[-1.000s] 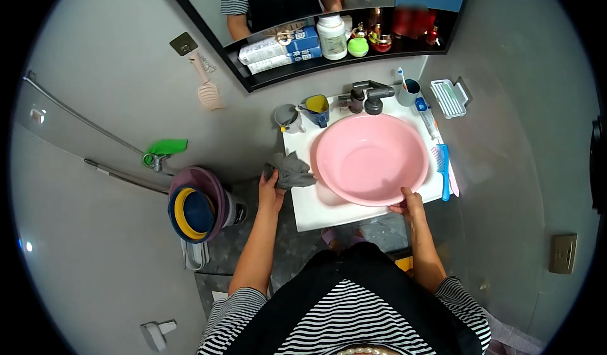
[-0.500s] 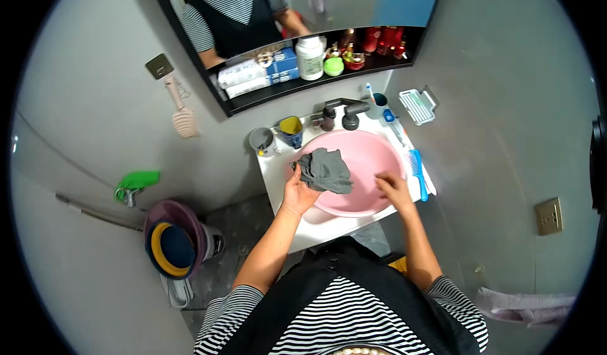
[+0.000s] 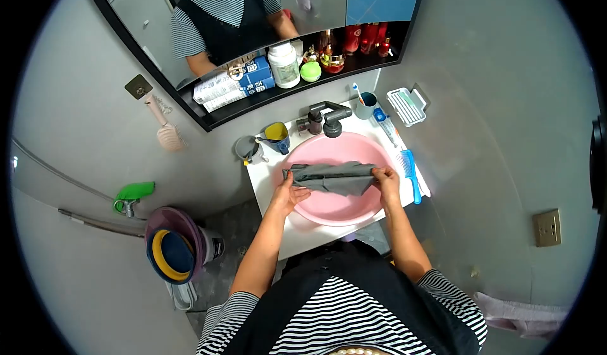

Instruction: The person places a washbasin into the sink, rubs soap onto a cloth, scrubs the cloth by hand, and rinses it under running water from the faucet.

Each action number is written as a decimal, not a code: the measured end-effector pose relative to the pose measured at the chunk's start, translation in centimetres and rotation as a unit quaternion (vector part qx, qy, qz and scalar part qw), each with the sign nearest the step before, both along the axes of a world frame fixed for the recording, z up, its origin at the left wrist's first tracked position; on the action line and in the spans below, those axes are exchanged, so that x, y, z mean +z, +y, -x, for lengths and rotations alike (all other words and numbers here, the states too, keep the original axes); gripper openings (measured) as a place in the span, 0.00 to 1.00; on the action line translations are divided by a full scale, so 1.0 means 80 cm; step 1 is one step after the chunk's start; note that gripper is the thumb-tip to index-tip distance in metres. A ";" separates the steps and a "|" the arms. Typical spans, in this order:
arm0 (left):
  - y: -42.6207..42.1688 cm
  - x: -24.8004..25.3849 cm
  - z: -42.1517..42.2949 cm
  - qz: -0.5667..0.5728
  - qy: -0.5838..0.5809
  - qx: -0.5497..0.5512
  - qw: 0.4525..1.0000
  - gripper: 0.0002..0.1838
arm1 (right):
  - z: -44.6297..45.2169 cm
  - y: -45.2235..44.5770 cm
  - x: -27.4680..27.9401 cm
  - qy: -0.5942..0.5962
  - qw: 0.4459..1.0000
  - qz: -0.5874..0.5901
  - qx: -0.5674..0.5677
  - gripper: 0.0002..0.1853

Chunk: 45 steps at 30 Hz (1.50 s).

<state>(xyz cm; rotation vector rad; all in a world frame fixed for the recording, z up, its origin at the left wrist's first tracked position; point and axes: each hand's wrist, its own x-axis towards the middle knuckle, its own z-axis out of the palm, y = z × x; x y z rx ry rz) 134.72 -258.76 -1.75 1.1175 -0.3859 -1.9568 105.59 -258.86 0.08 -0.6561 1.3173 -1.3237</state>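
Note:
A grey cloth (image 3: pixel 335 179) is stretched sideways above a pink basin (image 3: pixel 344 214), with folds running along its length. My left hand (image 3: pixel 288 195) pinches its left end between thumb and fingers. At the other end my right hand (image 3: pixel 387 184) is closed on the cloth's right edge. The basin sits on the white washstand top (image 3: pixel 269 193), under a dark faucet (image 3: pixel 332 118). Much of the basin's inside is hidden by the cloth.
Cups (image 3: pixel 250 149) stand at the washstand's back left. A blue comb (image 3: pixel 411 176) lies on the right edge, near a toothbrush cup (image 3: pixel 365 105). Above is a mirror shelf (image 3: pixel 253 105) with bottles and boxes. Stacked basins (image 3: pixel 169 254) are at lower left.
The cloth has gone from bunched in my left hand to spread between both hands. My right hand has come from empty over the basin to gripping its right end. The view has shifted slightly.

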 end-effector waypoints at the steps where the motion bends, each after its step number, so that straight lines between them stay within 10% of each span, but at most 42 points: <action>1: 0.000 0.000 0.000 0.006 0.009 0.031 0.999 0.26 | 0.009 -0.004 0.006 -0.026 1.000 -0.007 -0.011 0.08; 11: -0.004 0.028 0.065 0.071 0.053 0.244 0.966 0.15 | 0.060 -0.063 0.016 -0.023 0.999 -0.025 0.029 0.09; 20: -0.028 0.006 0.065 0.132 -0.012 0.220 0.966 0.16 | 0.048 -0.090 -0.001 0.095 0.991 0.027 0.086 0.11; 28: -0.047 0.047 0.073 0.108 -0.021 0.096 0.989 0.27 | 0.021 -0.076 0.016 0.520 0.758 -0.023 0.393 0.16; 33: -0.049 0.075 0.093 0.093 0.080 0.019 0.992 0.27 | -0.022 -0.094 -0.009 0.391 0.813 0.266 0.340 0.24; 38: -0.073 0.013 0.063 0.102 0.018 0.031 0.994 0.21 | -0.012 -0.106 -0.023 0.149 0.860 0.036 0.487 0.19; 42: -0.086 -0.017 0.036 0.075 -0.217 -0.009 0.973 0.22 | 0.006 -0.110 -0.012 -0.036 0.939 -0.016 0.341 0.12; 45: -0.115 -0.037 0.033 0.261 -0.518 0.033 0.814 0.21 | -0.003 -0.114 0.004 -0.037 0.961 -0.069 0.265 0.11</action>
